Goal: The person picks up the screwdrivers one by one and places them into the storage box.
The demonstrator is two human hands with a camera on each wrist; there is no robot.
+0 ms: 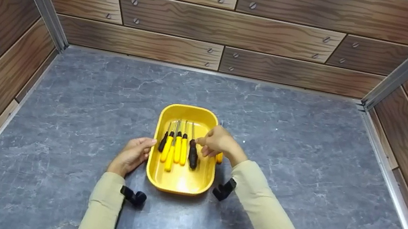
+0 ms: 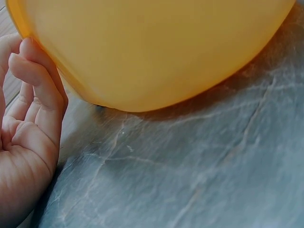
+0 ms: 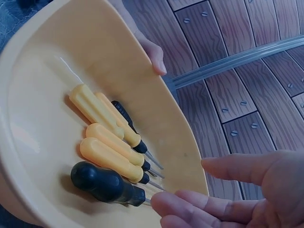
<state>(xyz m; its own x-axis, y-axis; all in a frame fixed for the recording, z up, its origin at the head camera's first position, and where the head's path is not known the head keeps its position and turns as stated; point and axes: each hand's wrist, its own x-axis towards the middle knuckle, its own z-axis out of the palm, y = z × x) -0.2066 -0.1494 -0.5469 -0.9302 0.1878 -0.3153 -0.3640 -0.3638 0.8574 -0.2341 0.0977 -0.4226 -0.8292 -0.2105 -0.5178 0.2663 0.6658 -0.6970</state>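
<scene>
A yellow plastic tray (image 1: 178,183) holds several screwdrivers lying side by side, shafts pointing away. Most have yellow handles (image 1: 177,149). A thick black-handled screwdriver (image 1: 193,155) lies rightmost, and a slimmer black-handled one (image 1: 163,141) is at the left. My left hand (image 1: 134,154) holds the tray's left wall, its thumb at the rim and fingers against the outside. Over the tray's right part hovers my right hand (image 1: 220,140), near the thick black screwdriver's shaft. In the right wrist view its thumb and fingers (image 3: 228,168) are apart, with nothing between them.
Just outside the tray's right wall, part of a yellow handle (image 1: 219,158) shows, mostly hidden by the right hand and tray. The tray stands on a grey marbled surface (image 1: 108,85). Wood-patterned walls (image 1: 223,27) with metal edging enclose it at the back and sides.
</scene>
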